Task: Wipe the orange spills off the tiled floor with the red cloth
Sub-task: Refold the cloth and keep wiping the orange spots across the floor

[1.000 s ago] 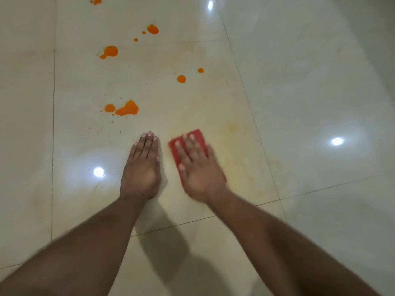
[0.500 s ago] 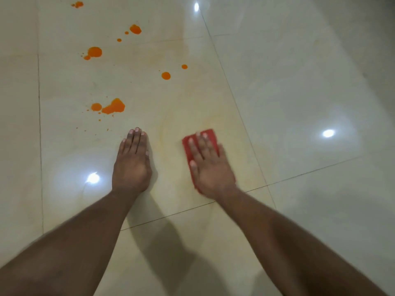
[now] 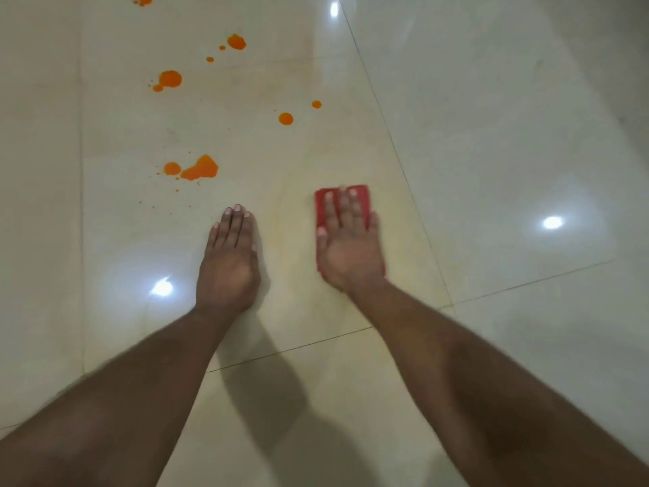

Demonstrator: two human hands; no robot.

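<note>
My right hand [image 3: 347, 240] lies flat with straight fingers on the folded red cloth [image 3: 361, 198], pressing it onto the cream tiled floor [image 3: 491, 135]. My left hand [image 3: 228, 261] rests flat on the tile a short way left of the cloth, fingers together. Orange spills dot the floor beyond my hands: a large blot with a smaller drop [image 3: 200, 168] ahead of my left hand, two round drops [image 3: 286, 118] ahead of the cloth, a blot [image 3: 169, 79] farther left, and more [image 3: 236, 41] toward the top. A faint yellowish smear surrounds the cloth.
Thin grout lines [image 3: 386, 135] cross the glossy tiles. Bright lamp reflections [image 3: 552, 222] show on the floor right of the cloth and left of my left hand [image 3: 162, 287]. My arms cast a shadow [image 3: 267, 398] on the near tile.
My right hand has slid the red cloth to the right, away from my left hand, and now points straighter ahead. My left hand has stayed planted on the tile.
</note>
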